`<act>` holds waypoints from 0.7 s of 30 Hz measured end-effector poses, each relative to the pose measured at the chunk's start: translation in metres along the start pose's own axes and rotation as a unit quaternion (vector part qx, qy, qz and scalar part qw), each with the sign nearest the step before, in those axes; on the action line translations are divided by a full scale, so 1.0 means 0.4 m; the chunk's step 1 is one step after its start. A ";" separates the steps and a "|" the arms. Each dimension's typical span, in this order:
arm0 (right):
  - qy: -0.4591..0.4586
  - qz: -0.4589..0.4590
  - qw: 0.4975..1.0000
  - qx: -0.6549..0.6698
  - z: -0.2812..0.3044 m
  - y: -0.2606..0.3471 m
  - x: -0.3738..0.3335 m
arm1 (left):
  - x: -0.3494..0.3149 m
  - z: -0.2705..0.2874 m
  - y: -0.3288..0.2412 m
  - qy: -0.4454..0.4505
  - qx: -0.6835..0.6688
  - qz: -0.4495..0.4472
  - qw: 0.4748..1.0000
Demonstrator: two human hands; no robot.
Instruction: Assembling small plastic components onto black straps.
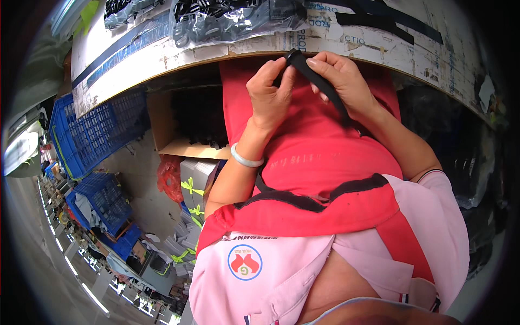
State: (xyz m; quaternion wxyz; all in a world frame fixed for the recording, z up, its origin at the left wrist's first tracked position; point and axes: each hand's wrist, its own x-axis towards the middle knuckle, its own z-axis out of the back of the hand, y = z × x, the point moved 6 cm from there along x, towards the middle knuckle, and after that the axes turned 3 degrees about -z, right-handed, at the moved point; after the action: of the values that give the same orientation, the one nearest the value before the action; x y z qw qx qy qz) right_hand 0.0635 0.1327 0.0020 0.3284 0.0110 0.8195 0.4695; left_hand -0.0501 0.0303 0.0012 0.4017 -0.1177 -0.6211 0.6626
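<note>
Between my two hands is a black strap (328,90), with a small dark fitting (293,54) at its upper end that looks like a buckle. My left hand (268,93) pinches this end between thumb and fingers, and a pale bangle circles that wrist. My right hand (346,81) grips the strap from the other side, thumb on top and fingers curled. The strap's lower end hangs past my right palm over the red apron (309,143). Both hands are just at the near edge of the worktable (216,53).
Clear plastic bags of black plastic pieces (233,24) lie on the table, with loose black straps (379,24) to their right. Below left are a cardboard box (161,122), blue crates (97,130), a red plastic bag (170,179) and grey stacks tied with yellow-green bands (197,172).
</note>
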 end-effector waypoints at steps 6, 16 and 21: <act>0.006 0.036 0.999 0.031 0.014 -0.013 0.042 | -0.016 -0.013 -0.022 0.094 0.067 -0.072 0.991; -0.065 0.313 0.923 -0.214 0.023 0.006 0.012 | -0.068 -0.047 0.083 0.084 -0.382 0.382 0.837; -0.040 0.246 0.965 -0.084 -0.021 0.104 -0.059 | -0.041 -0.024 0.049 0.023 -0.307 0.317 0.897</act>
State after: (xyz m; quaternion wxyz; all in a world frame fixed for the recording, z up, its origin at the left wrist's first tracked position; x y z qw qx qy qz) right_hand 0.0653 0.1419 0.0496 0.2350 0.2035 0.7351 0.6024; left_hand -0.0406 0.0280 -0.0245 0.1281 -0.4409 -0.7141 0.5285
